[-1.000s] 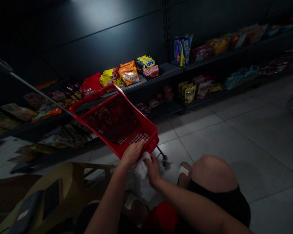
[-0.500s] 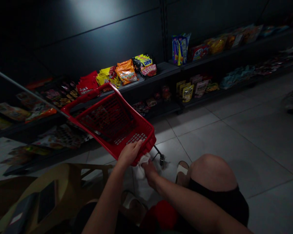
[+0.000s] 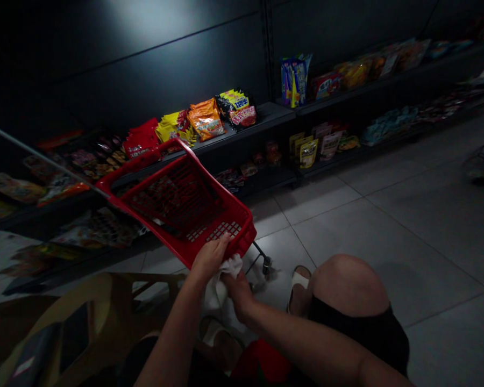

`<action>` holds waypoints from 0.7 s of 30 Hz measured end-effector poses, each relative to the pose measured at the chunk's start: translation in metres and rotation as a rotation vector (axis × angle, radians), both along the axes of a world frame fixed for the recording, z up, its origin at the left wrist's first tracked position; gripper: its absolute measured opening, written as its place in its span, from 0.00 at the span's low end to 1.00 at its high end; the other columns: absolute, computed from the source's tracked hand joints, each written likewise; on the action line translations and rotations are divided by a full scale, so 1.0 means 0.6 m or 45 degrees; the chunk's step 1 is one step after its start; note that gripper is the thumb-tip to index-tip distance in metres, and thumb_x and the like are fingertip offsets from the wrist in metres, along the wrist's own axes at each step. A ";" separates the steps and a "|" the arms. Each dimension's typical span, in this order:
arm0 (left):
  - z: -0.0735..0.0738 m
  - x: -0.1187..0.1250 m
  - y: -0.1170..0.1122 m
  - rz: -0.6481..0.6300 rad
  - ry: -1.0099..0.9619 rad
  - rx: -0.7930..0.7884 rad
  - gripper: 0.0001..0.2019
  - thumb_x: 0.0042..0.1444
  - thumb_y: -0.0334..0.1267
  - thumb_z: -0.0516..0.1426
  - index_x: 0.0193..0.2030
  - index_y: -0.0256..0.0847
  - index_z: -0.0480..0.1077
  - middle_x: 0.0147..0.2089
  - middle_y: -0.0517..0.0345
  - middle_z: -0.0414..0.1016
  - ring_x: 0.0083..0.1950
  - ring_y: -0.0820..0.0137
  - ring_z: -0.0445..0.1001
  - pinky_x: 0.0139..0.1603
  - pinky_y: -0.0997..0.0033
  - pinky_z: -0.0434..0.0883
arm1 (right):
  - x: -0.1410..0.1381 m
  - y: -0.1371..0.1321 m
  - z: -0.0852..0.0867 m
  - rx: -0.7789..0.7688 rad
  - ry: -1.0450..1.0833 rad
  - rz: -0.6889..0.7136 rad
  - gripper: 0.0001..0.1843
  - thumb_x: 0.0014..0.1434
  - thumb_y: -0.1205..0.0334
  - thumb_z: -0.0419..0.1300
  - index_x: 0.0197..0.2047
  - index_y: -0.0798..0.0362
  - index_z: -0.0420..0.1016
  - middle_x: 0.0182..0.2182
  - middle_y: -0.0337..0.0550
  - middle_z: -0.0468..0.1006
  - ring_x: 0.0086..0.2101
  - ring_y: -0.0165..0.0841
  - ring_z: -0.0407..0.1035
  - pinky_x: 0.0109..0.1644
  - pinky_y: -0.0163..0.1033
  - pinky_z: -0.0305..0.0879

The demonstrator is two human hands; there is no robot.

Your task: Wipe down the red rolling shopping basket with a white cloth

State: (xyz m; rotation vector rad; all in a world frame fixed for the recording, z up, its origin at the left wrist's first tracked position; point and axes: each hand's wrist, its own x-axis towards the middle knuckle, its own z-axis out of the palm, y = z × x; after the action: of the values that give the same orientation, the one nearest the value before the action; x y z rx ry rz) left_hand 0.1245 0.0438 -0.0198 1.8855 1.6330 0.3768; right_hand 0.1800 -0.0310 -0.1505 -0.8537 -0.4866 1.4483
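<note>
Fingers (image 3: 229,280) of the right hand (image 3: 239,294) curl around white cloth (image 3: 231,265).

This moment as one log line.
left hand: on red cart, near end | right hand: holding white cloth | snack packets: on shelf beyond cart

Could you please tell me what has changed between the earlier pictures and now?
The right hand has moved a little leftward along the near end of the red cart, bringing the white cloth with it, closer to the left hand. Nothing was visibly taken hold of or let go. The left hand stays on the cart's near end, and the cart and the snack packs stay in place.
</note>
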 end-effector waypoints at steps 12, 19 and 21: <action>-0.002 0.010 -0.006 -0.020 -0.145 -0.023 0.36 0.66 0.59 0.35 0.57 0.41 0.75 0.56 0.53 0.79 0.63 0.60 0.71 0.63 0.63 0.65 | 0.047 0.031 0.050 -0.012 -0.016 -0.170 0.25 0.53 0.52 0.65 0.53 0.49 0.71 0.47 0.44 0.80 0.47 0.39 0.74 0.52 0.44 0.70; 0.004 -0.002 -0.026 -0.035 -0.014 -0.033 0.34 0.66 0.58 0.37 0.54 0.43 0.77 0.52 0.52 0.81 0.58 0.61 0.75 0.57 0.66 0.69 | 0.043 0.013 0.049 -0.091 0.057 -0.068 0.22 0.48 0.57 0.66 0.47 0.51 0.74 0.38 0.41 0.81 0.36 0.36 0.74 0.42 0.39 0.72; 0.009 -0.001 -0.031 -0.050 0.039 -0.043 0.33 0.66 0.59 0.37 0.52 0.44 0.78 0.50 0.52 0.82 0.55 0.60 0.77 0.54 0.66 0.70 | 0.083 0.060 0.052 -0.139 0.005 -0.262 0.21 0.48 0.58 0.65 0.47 0.52 0.72 0.36 0.39 0.80 0.34 0.34 0.73 0.39 0.37 0.71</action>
State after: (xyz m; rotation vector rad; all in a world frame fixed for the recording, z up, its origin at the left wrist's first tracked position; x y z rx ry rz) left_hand 0.1238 0.0253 -0.0144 1.9042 1.6094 0.3036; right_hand 0.2300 0.0052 -0.1190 -0.9585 -0.3087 1.2954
